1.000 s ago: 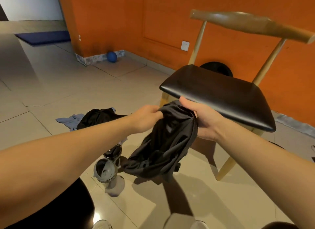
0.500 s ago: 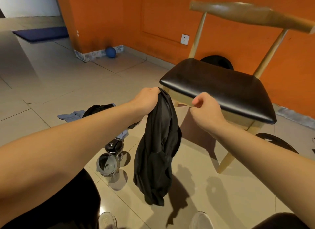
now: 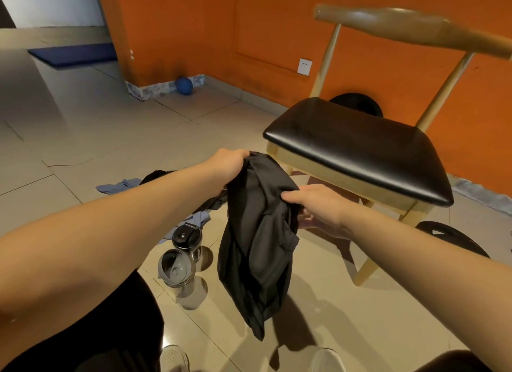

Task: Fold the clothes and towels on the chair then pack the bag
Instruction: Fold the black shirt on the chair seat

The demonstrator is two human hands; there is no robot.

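Head view: the left hand [image 3: 230, 168] is gripping the bunched top of a black garment [image 3: 257, 247], its fingers [image 3: 243, 154] curled tight around the cloth. The right hand [image 3: 318, 205] is pinching the garment's right edge lower down, thumb lying across the front and the other fingers tucked behind the fabric, mostly hidden. The garment is hanging crumpled below both sets of fingers, clear of the floor. The chair [image 3: 354, 149] is standing just beyond and to the right of the fingers, its dark seat near the left fingertips but not touching the cloth. Two bottles [image 3: 187, 240] are standing on the floor below and left of the fingers, one just beside the other. A blue cloth [image 3: 119, 184] is lying on the floor left of them, partly behind the left forearm. A blue ball [image 3: 184, 85] is resting far beyond the fingers, against the wall.
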